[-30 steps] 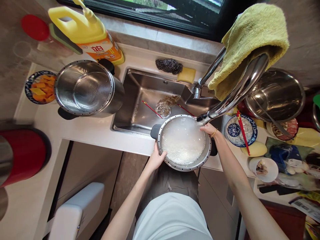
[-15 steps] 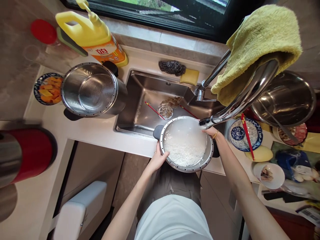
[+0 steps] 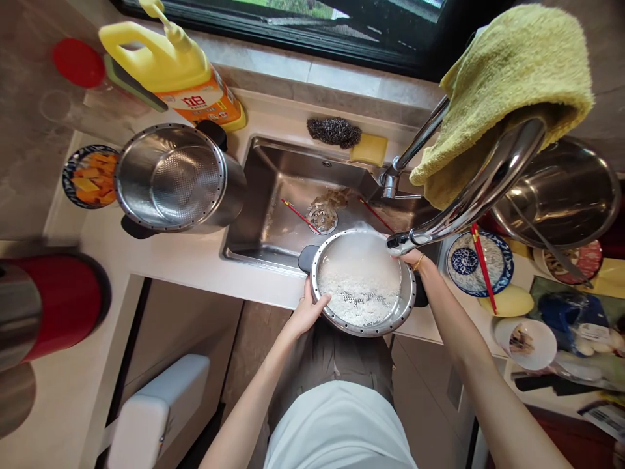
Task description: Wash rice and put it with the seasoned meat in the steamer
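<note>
Pot: I have a steel pot [image 3: 362, 281] with black side handles tipped over the near edge of the sink [image 3: 273, 195], its far rim above the basin and its near rim over the counter edge.
Contents: white rice [image 3: 359, 296] lies heaped toward the near side of the pot, with cloudy water thin at the far rim; bare perforated metal shows through in one patch.
Left hand: my left hand [image 3: 306, 311] is curled around the pot's near-left rim, thumb over the edge, fingers underneath out of sight.
Right hand: my right hand [image 3: 410, 258] sits at the pot's far-right rim, under the spout of the faucet [image 3: 469, 195]. I cannot tell how its fingers close, since the spout covers most of them; a thin bracelet shows at the wrist.
Faucet: a yellow-green towel [image 3: 517, 85] is draped over its arch.
Sink: red chopsticks [image 3: 299, 215] and food scraps lie by the drain.
Left counter: a second steel pot [image 3: 170, 177] stands empty, a plate of orange pieces [image 3: 88, 182] beside it, and a yellow oil jug [image 3: 170, 65] behind.
Right counter: a blue patterned plate [image 3: 466, 260] carries another pair of red chopsticks, near a large steel bowl [image 3: 561, 192].
</note>
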`<state>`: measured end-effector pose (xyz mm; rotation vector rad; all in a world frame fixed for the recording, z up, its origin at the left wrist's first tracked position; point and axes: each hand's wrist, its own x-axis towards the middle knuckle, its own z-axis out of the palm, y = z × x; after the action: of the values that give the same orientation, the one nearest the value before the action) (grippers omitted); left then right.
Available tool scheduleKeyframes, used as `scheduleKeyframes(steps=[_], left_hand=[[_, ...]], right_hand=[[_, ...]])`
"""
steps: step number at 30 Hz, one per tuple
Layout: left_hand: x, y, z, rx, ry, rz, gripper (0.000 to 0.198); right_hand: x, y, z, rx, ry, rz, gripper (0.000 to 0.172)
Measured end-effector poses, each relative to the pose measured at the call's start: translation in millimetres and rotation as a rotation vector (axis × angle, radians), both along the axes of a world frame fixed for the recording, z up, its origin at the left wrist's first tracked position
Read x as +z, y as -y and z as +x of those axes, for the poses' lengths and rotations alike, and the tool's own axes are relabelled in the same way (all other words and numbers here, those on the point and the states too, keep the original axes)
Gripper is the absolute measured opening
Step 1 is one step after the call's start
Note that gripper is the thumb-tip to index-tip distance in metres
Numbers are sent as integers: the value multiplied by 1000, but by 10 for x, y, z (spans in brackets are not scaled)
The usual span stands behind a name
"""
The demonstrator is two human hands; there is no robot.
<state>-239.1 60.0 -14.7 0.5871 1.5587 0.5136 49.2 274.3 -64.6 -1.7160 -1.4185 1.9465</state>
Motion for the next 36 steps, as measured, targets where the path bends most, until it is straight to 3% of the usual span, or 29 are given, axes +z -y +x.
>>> scheduleKeyframes(steps=[6, 14, 22, 36], left_hand=[[73, -53, -4, -2, 34, 0, 89], [243, -123, -127, 0, 45, 10, 82], [588, -314, -434, -69, -22, 41, 79], [1000, -474, -907, -258, -241, 105, 72]], right_hand=[[-55, -15, 2, -3, 78, -30, 17], [44, 82, -62, -2, 68, -64, 26], [215, 222, -263, -62, 19, -143, 28], [343, 506, -658, -163, -88, -170, 80]])
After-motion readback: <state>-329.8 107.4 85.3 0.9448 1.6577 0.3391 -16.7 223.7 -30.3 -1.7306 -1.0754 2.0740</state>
